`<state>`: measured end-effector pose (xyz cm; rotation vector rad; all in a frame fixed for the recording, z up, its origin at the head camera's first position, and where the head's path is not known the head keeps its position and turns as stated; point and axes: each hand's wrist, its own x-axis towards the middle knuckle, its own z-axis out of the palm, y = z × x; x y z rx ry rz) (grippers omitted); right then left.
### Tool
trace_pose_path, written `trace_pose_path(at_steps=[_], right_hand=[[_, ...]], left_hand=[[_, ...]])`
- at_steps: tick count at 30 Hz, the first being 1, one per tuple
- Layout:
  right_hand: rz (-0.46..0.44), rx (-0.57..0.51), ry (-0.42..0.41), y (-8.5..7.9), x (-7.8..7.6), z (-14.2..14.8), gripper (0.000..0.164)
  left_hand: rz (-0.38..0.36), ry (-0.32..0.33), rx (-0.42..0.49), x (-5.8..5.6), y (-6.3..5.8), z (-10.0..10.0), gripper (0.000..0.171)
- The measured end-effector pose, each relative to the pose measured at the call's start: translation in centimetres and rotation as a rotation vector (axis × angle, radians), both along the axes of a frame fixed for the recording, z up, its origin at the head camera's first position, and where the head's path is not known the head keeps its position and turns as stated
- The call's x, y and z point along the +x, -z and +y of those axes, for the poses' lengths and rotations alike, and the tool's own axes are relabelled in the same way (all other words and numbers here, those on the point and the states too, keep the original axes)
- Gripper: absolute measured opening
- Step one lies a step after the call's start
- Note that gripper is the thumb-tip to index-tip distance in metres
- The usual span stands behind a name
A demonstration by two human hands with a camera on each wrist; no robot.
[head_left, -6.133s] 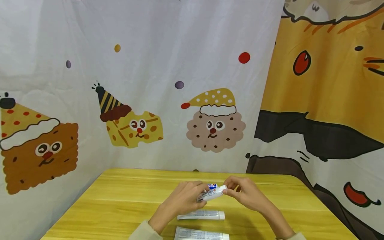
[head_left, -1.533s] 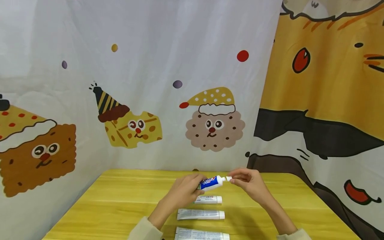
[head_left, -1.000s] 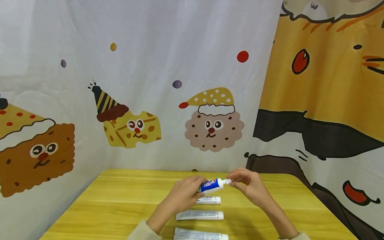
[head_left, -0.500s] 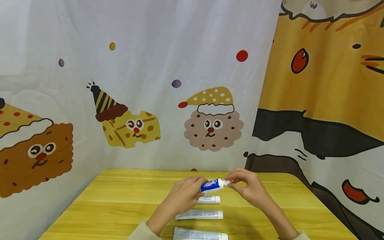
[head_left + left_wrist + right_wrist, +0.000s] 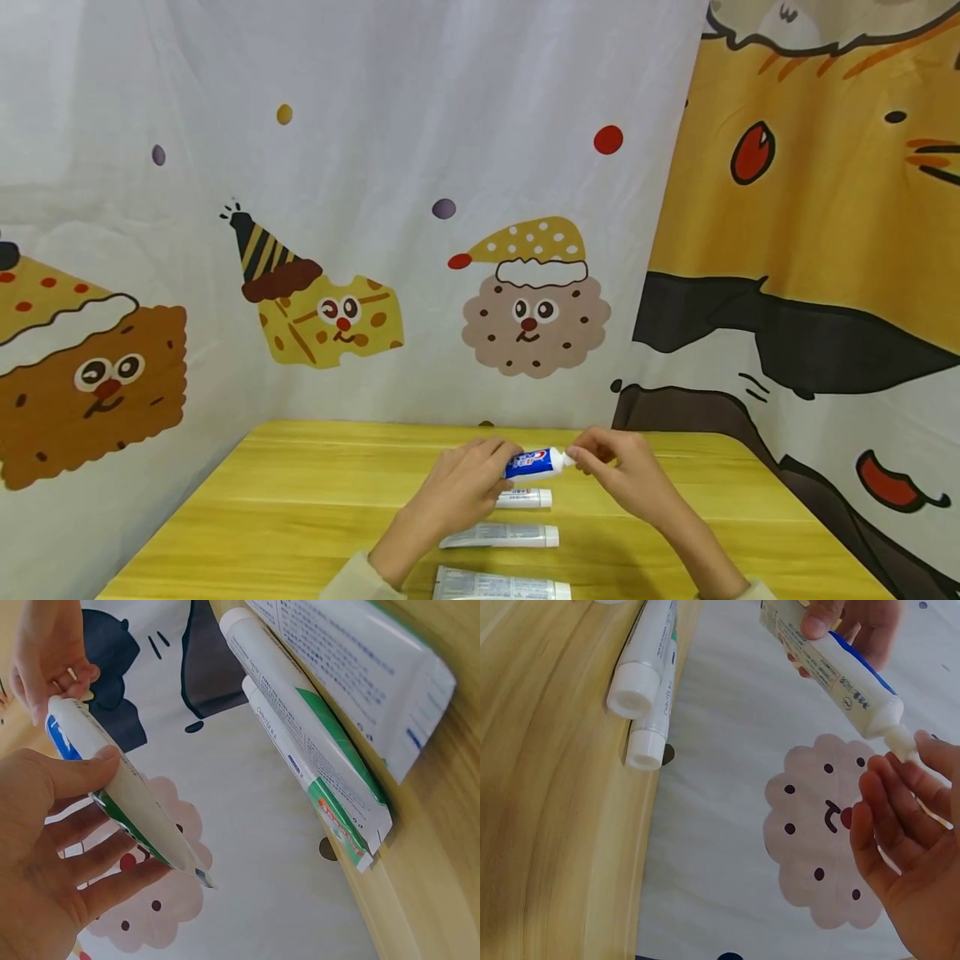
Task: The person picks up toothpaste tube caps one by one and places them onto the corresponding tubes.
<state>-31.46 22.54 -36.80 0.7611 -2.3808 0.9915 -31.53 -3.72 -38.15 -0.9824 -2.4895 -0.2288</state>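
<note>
My left hand (image 5: 467, 483) grips a blue-and-white toothpaste tube (image 5: 531, 465) around its body, above the table and angled toward the right. In the left wrist view, the thumb lies across the tube's white back, with the fingers behind it. My right hand (image 5: 626, 471) pinches a small white cap (image 5: 900, 742) at the tube's narrow end between thumb and fingertips. Below the hands, a slim white toothpaste tube (image 5: 527, 498), a second white tube (image 5: 517, 536) and a larger one (image 5: 502, 586) lie in a row, their capped ends to the right.
The yellow wood-grain table (image 5: 300, 500) carries everything. A white curtain (image 5: 360, 150) with cartoon prints hangs behind its far edge, and an orange-and-black printed panel (image 5: 810, 217) hangs at the right. The tube row sits just in front of my body.
Earlier the left hand held the slim white tube, now lying on the table; it has since taken the blue-and-white one. The right hand has brought the cap from just off the nozzle onto it.
</note>
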Motion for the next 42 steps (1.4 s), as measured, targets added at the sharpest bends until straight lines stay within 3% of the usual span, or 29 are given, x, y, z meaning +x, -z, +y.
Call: trace_pose_path(at_steps=[5,12,18,21,26,30,33,42], right_hand=[[-0.032,0.028,0.021,-0.04,0.13,-0.09,0.024],[-0.075,0.006,-0.023,-0.20,0.28,0.12,0.005],[-0.040,0.028,-0.053,-0.25,0.25,0.38,0.007],[-0.030,0.043,-0.036,-0.24,0.19,0.41,0.007],[0.010,0.087,0.024,-0.17,0.23,0.33,0.021],[-0.018,0.086,0.047,-0.30,0.43,0.34,0.015],[-0.031,0.073,0.017,-0.42,0.55,0.42,0.005],[0.022,0.079,-0.053,-0.43,0.47,0.65,0.009]], left_hand=[[0.017,0.005,-0.004,0.02,-0.03,0.07,0.034],[-0.002,0.005,0.011,0.06,0.01,0.03,0.035],[0.001,0.004,0.014,0.12,-0.01,-0.04,0.036],[0.004,0.006,0.013,0.15,-0.05,-0.04,0.036],[0.010,0.010,0.003,0.17,-0.06,-0.01,0.035],[0.008,0.010,0.005,0.22,-0.09,-0.01,0.035],[0.003,0.010,0.010,0.25,-0.11,-0.03,0.035],[-0.001,0.010,0.016,0.19,-0.03,-0.07,0.036]])
